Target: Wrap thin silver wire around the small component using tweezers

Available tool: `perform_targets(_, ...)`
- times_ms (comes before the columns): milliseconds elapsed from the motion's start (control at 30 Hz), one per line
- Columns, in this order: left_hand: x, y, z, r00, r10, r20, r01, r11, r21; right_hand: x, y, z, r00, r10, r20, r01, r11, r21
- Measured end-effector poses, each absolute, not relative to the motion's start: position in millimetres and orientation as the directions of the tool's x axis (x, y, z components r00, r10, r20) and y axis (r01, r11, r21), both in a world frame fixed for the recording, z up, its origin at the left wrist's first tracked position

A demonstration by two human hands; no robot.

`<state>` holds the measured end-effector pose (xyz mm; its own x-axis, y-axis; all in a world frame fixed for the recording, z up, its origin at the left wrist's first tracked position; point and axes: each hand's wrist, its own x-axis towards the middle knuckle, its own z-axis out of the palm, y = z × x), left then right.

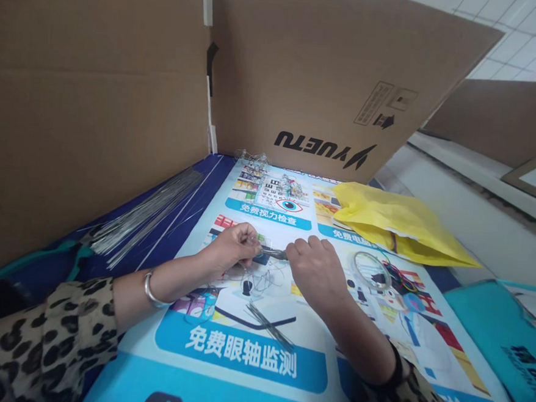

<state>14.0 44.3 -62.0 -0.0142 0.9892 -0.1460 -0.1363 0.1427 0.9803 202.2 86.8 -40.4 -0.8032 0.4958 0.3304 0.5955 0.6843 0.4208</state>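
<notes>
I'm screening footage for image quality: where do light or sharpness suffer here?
Head view: soft light, no strong glare on the left hand or right hand; lower left corner dark; white tiles at top right brightest; teal bag near the edge looks soft and stretched; strands in the wire bundle between the hands hard to separate.

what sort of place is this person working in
Probably an improvised handcraft station, though little of the room shows: tall cardboard panels stand behind a large printed poster serving as a work surface, and thin wire-like strands are held over it.
</notes>
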Motion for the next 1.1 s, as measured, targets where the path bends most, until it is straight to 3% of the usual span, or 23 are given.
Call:
perform_targets(667,12.4,45.0,-67.3,0.012,0.989,-0.147,-0.173,0.147,0.974,203.1,87.6,-43.3,-0.782,0.496,0.378,0.621,0.669,0.408)
perform_targets(1100,20.7,40.9,-66.9,-0.052,0.992,-0.116,-0.307,0.095,0.947,199.4,79.6,-40.0,-0.746,0.538,0.392,0.665,0.618,0.419)
